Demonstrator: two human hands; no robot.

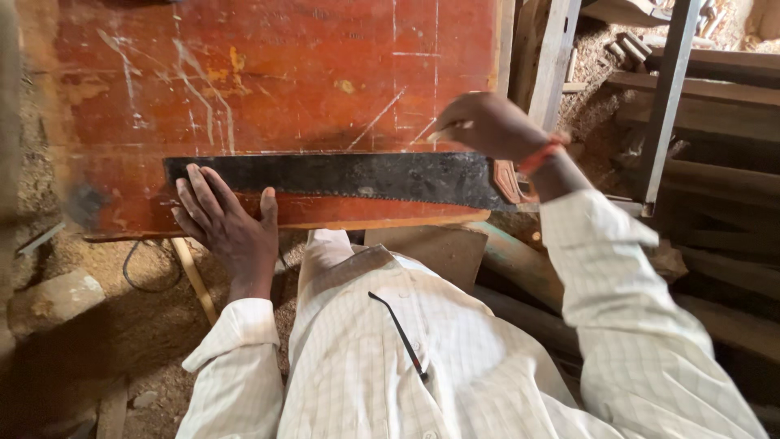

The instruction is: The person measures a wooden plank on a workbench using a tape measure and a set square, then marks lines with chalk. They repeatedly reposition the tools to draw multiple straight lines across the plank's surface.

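A reddish-brown wooden board (pixel 268 81), scratched with pale chalk lines, lies flat in front of me. A dark rusty hand saw (pixel 357 176) rests across its near edge like a straightedge, its wooden handle (pixel 508 183) at the right. My left hand (pixel 227 223) presses flat on the saw's left end and the board, fingers spread. My right hand (pixel 487 123) hovers over the board just above the saw's right end, fingers closed on a small pale marker (pixel 451 128), probably chalk or a pencil. An orange band is on that wrist.
Sawdust covers the ground (pixel 89 276) at the left, with a stone block (pixel 49 301) and a black cable (pixel 142 264). Wooden planks and offcuts (pixel 715 106) are stacked at the right behind a grey metal post (pixel 668 97). A dark pen is clipped to my shirt (pixel 398 329).
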